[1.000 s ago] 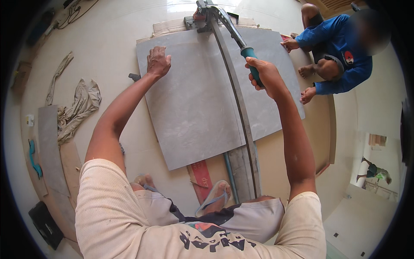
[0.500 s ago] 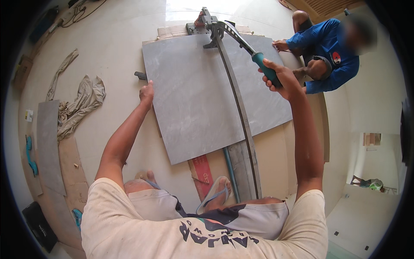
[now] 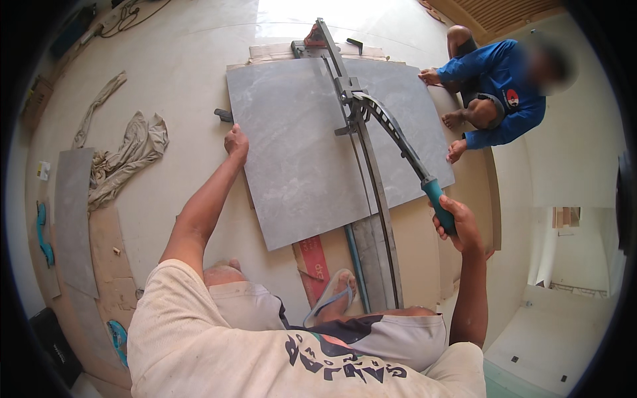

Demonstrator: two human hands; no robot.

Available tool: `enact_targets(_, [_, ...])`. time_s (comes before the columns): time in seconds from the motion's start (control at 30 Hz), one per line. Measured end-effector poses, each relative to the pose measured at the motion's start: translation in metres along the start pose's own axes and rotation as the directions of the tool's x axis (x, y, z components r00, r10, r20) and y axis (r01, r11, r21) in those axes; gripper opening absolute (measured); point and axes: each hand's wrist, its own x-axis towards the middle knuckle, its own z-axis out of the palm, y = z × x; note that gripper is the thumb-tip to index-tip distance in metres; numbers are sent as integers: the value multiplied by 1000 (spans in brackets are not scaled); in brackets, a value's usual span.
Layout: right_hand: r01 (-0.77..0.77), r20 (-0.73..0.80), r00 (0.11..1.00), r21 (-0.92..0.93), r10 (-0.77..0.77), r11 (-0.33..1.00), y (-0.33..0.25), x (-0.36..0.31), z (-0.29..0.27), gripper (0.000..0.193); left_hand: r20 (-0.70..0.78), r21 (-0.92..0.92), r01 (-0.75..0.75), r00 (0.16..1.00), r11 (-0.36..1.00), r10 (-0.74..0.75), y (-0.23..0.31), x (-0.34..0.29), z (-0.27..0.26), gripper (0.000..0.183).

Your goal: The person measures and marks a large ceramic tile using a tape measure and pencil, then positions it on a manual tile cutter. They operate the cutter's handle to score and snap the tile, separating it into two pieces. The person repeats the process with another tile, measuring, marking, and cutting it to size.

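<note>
The right hand [image 3: 461, 225] grips the cutter [image 3: 348, 89] by its green handle [image 3: 433, 191], off the tile's [image 3: 292, 159] near right corner; the left hand [image 3: 236, 142] is at its left edge, grip unclear.

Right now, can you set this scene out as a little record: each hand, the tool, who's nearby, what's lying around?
Left hand: at the left edge of the gray tile
Right hand: gripping the teal handle
Tool: metal rail crossing over the tile
Co-worker: crouched, both hands by the tile's right edge
Far left: crumpled beige cloth
</note>
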Motion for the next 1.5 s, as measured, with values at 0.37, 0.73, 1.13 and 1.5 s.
enact_targets(0.37, [-104, -121, 988, -46, 98, 994, 86, -54, -24, 36, 23, -48, 36, 999, 998, -35, -2, -6, -4, 54])
enact_targets(0.73, [-122, -169, 983, -276, 77, 954, 137, -61, -28, 40, 100, -58, 59, 994, 997, -53, -11, 2, -13, 57])
enact_targets(1.13, [108, -172, 850, -868, -498, 484, 76, -3, 41, 41, 184, -112, 167, 972, 980, -144, -22, -20, -21, 57])
enact_targets(1.5, [31, -220, 905, -820, -365, 571, 121, -23, 19, 28, 48, -69, 94, 995, 993, -91, -14, -32, -10, 60])
